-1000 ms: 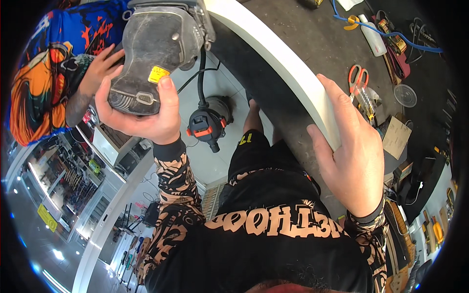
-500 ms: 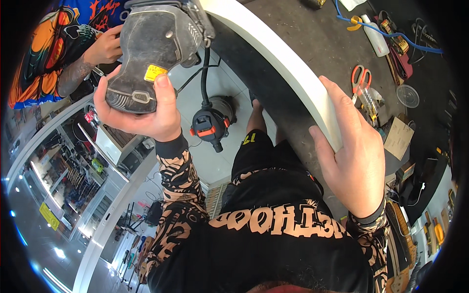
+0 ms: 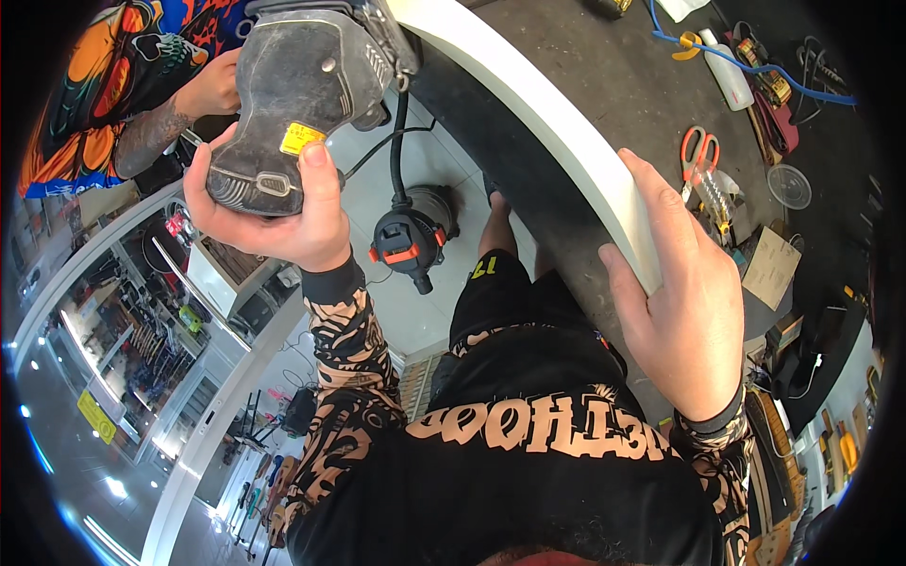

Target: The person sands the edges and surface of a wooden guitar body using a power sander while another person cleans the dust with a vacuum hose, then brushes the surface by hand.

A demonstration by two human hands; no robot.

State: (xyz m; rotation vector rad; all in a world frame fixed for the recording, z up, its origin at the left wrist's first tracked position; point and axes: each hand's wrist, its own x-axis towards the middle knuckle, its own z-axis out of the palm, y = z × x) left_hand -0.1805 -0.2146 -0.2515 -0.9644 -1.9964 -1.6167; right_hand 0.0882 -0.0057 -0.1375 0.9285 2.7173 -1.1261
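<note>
A dusty black power sander [image 3: 288,104] with a yellow label fills the upper left. My left hand [image 3: 293,208] is wrapped round its rear end, thumb beside the label. The sander's working end lies at the upper end of a long white curved piece [image 3: 528,90]; whether they touch I cannot tell. At that piece's lower end, my right hand [image 3: 684,292] grips it, fingers along the outer side and thumb on the inner side. The white piece stands over a dark workbench [image 3: 576,47].
A co-worker's hand [image 3: 212,85] is close to the sander's left side. A black and orange vacuum [image 3: 411,241] stands on the tiled floor with a hose [image 3: 398,156] rising from it. Orange-handled scissors [image 3: 696,156], a white bottle [image 3: 727,71] and a blue cord [image 3: 764,66] lie on the bench.
The sander and my left hand have shifted very slightly right. The co-worker's arm has moved a little. My right hand keeps its hold on the white curved piece.
</note>
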